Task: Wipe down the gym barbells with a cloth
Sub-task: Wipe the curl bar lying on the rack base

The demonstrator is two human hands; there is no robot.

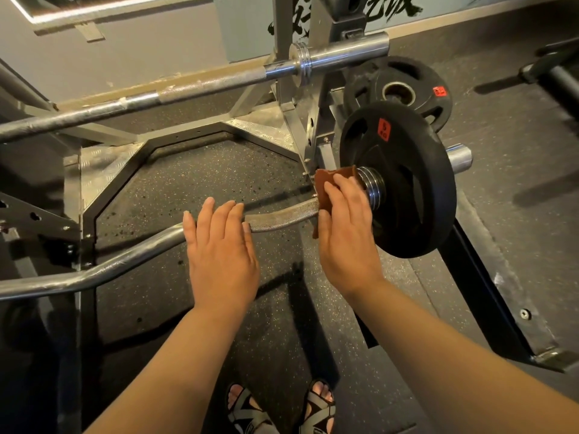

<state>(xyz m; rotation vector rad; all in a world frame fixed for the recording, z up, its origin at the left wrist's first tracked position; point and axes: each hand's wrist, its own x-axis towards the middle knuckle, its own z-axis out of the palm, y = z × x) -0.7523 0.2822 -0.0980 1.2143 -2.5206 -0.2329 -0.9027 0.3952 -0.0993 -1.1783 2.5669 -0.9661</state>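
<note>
A curved steel barbell (279,218) runs from lower left up to a black weight plate (404,183) on its right end. My right hand (344,227) wraps a brown cloth (326,180) around the bar just left of the chrome collar (372,186). My left hand (219,245) hovers flat over the bar's bend with straight fingers and holds nothing. A straight barbell (200,86) lies on the rack above, its thick sleeve (347,50) at the upper right.
A silver rack frame (103,164) stands on the speckled rubber floor (194,189). A second black plate (404,86) hangs behind the first. A black bench leg (476,277) slants at the right. My sandalled feet (282,405) stand below.
</note>
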